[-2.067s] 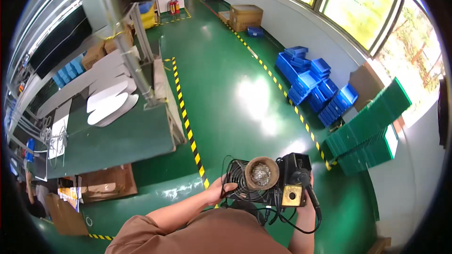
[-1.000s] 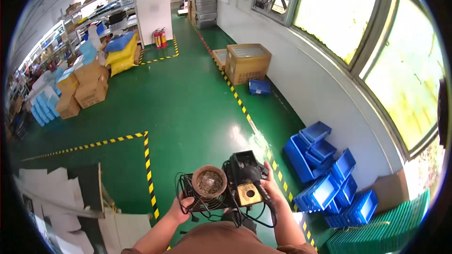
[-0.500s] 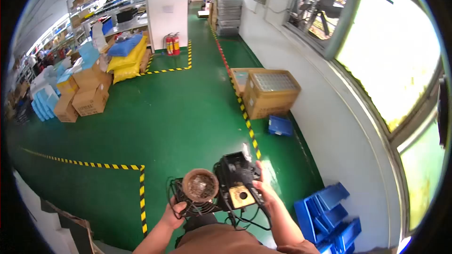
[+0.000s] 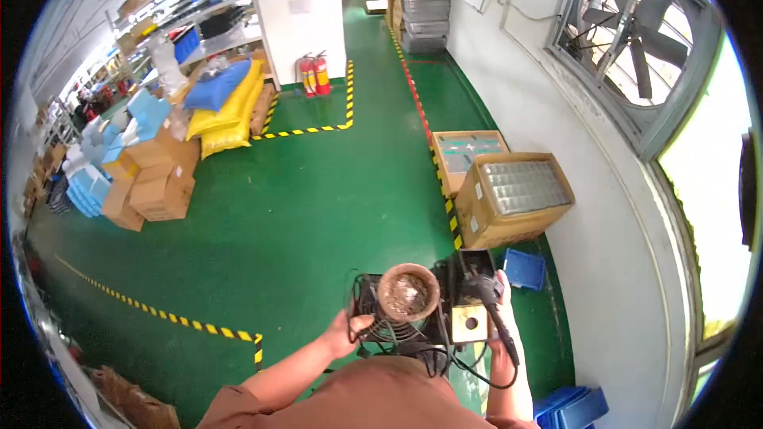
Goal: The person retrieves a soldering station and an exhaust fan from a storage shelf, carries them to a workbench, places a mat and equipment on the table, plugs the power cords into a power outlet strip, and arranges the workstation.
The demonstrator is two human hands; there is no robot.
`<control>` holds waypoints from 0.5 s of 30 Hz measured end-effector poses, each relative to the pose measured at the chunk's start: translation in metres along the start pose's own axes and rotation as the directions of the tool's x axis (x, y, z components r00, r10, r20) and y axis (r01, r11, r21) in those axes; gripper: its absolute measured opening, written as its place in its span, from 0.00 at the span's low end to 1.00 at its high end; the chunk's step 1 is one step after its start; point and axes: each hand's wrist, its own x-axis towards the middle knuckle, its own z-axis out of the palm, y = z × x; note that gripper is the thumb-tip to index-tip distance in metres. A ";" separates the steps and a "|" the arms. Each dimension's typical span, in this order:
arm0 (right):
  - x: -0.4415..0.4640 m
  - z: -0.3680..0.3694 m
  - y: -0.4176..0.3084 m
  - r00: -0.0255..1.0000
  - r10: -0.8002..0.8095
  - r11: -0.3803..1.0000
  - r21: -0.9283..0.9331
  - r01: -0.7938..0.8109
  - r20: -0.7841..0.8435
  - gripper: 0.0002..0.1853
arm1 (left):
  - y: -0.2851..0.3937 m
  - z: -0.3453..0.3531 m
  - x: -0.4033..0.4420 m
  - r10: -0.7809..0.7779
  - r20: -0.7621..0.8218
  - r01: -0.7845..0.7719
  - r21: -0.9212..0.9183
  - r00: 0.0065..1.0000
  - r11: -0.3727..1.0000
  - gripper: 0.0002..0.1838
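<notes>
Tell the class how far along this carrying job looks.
Lifting looks done: the bowl and the black stand with its yellow sponge are held above the green floor. In hand: the left hand grips the bowl side, the right hand the stand side. Left, probably: setting the load down, as both hands bear it; where cannot be told.
</notes>
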 end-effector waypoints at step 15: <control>0.570 0.127 -0.067 0.965 0.145 0.988 0.022 -0.154 0.220 0.50 | 0.251 -0.079 0.439 0.166 -0.139 -0.176 -0.058 0.976 0.983 0.30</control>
